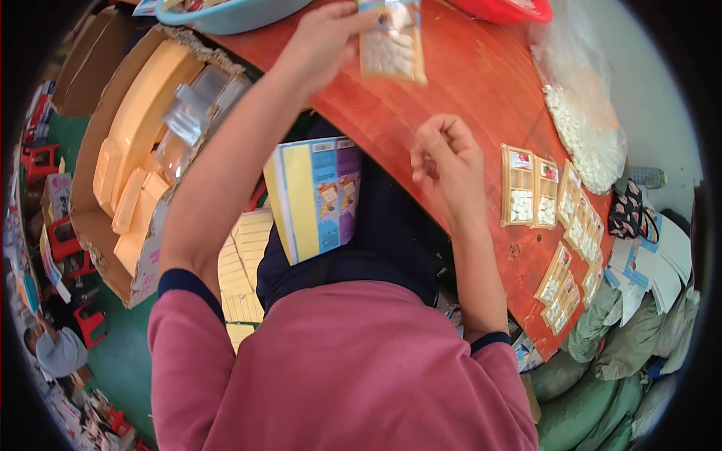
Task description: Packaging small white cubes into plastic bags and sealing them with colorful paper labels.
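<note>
Over the far part of the red-brown table, my left hand [322, 43] grips the upper end of a small flat pack [392, 54]. White pieces fill its lower part, with a coloured printed piece above; it is slightly blurred. My right hand [450, 161] hovers by the table's near edge, fingers loosely curled, and nothing shows in them. To its right lie several similar tan trays [519, 204] holding white pieces and small printed inserts. A stack of printed cards [320, 199], blue, purple and yellow, rests on my lap.
A clear bag of white pieces [583, 135] lies at the table's right edge. At the far side are a blue basin [239, 19] and a red basin [519, 10]. An open cardboard box [90, 203] of orange-yellow plastic parts stands left. Green sacks [594, 391] lie lower right.
</note>
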Demonstrator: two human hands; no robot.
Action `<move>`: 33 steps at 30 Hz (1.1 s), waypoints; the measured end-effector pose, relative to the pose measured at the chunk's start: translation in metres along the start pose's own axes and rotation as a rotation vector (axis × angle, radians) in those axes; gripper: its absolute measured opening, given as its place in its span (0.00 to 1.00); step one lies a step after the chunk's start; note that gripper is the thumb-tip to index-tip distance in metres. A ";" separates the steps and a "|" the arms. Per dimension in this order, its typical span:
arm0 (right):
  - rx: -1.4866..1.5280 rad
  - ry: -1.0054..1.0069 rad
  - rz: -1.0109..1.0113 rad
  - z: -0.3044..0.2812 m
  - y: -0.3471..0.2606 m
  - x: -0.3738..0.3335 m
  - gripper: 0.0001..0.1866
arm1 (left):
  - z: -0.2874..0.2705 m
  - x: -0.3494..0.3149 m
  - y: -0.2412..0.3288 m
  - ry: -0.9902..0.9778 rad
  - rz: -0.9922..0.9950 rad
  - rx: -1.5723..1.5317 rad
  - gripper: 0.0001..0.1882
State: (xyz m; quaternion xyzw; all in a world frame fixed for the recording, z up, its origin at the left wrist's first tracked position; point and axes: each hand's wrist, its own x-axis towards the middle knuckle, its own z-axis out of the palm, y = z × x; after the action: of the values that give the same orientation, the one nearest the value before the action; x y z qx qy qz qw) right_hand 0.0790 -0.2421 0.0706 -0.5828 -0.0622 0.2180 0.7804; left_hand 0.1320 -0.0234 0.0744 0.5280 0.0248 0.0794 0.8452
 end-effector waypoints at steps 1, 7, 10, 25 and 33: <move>-0.108 -0.082 0.051 0.001 0.000 -0.009 0.07 | -0.013 -0.007 0.006 0.020 0.108 0.364 0.22; -0.420 -0.252 0.087 0.008 0.059 -0.048 0.09 | -0.013 -0.110 0.010 0.062 0.114 1.460 0.23; -0.546 -0.203 -0.095 0.033 0.077 -0.040 0.11 | -0.029 -0.140 -0.004 0.063 -0.074 1.467 0.20; -0.645 -0.059 -0.069 0.065 0.085 -0.011 0.10 | -0.058 -0.160 -0.024 0.039 -0.409 0.752 0.10; -0.545 0.035 -0.082 0.067 0.081 -0.014 0.08 | -0.035 -0.164 -0.022 -0.001 0.042 1.172 0.09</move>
State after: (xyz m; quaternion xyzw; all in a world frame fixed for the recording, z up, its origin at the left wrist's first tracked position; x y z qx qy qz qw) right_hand 0.0207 -0.1705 0.0181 -0.7721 -0.1284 0.1514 0.6037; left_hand -0.0320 -0.0279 0.0326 0.9077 0.0534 0.0690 0.4104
